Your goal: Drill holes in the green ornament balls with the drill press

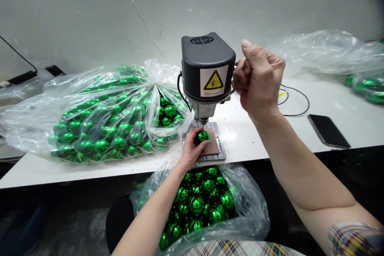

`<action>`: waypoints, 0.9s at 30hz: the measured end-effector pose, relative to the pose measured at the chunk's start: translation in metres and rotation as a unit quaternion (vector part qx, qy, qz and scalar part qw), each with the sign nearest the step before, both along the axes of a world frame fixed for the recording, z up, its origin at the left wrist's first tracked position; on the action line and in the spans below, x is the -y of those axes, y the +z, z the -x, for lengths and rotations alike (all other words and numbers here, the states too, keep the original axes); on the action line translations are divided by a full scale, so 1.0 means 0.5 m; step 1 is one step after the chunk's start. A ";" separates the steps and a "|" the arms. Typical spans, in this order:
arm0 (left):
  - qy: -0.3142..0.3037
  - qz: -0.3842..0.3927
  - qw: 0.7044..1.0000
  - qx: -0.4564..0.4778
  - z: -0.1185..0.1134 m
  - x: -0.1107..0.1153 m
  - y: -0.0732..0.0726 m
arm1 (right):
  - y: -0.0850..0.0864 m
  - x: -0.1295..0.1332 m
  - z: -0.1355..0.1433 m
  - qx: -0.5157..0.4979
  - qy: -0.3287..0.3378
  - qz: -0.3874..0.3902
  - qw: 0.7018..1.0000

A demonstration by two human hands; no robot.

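Note:
Under the bit of a small black drill press (208,64), a shiny green ball (204,136) rests on a brown board (214,144) over the grey metal base (222,153). My left hand (192,146) grips the ball between thumb and fingers, at its left side. The drill's tip meets or nearly meets the ball's top; I cannot tell which. Raised at the machine's right side, my right hand (259,74) is closed around the feed handle, which the fingers mostly hide.
An open plastic bag of green balls (196,204) sits in my lap. A large clear bag of green balls (102,128) lies left on the white table (240,136). Rightward are a phone (328,131), a black cable (307,102) and another bag (327,52).

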State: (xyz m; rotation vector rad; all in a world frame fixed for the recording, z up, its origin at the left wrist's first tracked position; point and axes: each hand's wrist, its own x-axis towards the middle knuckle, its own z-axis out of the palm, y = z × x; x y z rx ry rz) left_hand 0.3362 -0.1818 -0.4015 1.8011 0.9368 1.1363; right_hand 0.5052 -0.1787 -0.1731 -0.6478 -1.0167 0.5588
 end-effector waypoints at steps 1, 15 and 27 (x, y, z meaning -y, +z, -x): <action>0.000 0.008 1.000 0.003 -0.001 0.000 -0.002 | -0.002 0.001 0.000 0.003 -0.004 -0.005 1.000; 0.004 0.099 0.993 0.059 -0.007 0.005 0.000 | -0.086 0.057 0.011 0.061 -0.087 -0.135 0.985; -0.001 0.093 0.994 0.064 -0.004 0.003 -0.008 | -0.195 0.046 -0.012 0.141 -0.081 -0.247 0.955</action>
